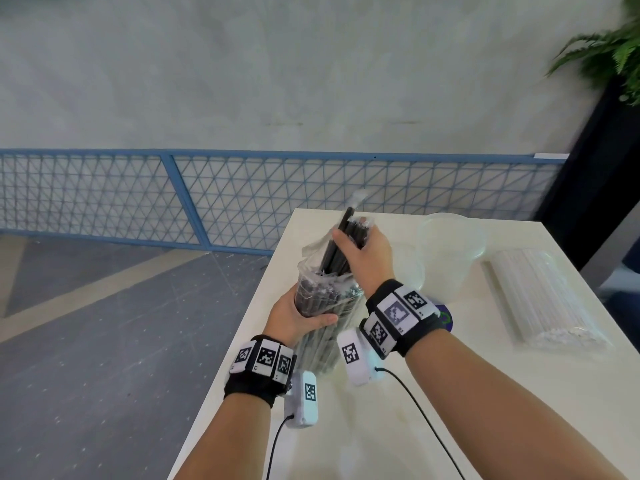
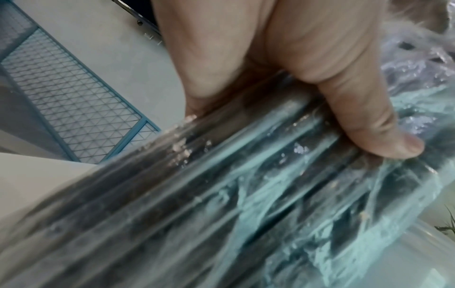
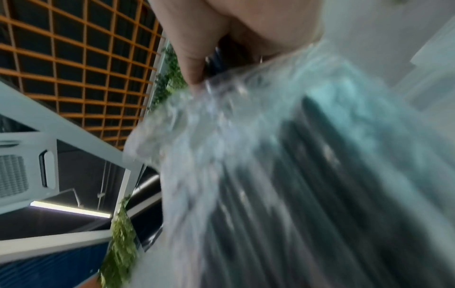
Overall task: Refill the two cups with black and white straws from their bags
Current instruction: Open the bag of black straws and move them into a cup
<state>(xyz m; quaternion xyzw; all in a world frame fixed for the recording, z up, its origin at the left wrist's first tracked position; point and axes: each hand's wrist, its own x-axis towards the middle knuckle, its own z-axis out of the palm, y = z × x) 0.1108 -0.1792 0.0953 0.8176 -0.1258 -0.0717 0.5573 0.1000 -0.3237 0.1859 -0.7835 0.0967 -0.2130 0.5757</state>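
Her left hand (image 1: 298,318) grips the bag of black straws (image 1: 320,327) upright (over the bench (image 1: 450,393)) while right-hand fingers (image 1: 363,252) clench a bunch of black straws (image 1: 341,244).

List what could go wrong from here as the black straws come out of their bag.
1. The right hand grips only a bunch of black straws; loose neighbours could drag out and spill onto the table.
2. The left hand holds the bag of black straws near the table's left edge, so dropped straws may reach the floor.
3. The clear cups look light; a hasty insertion could tip one.
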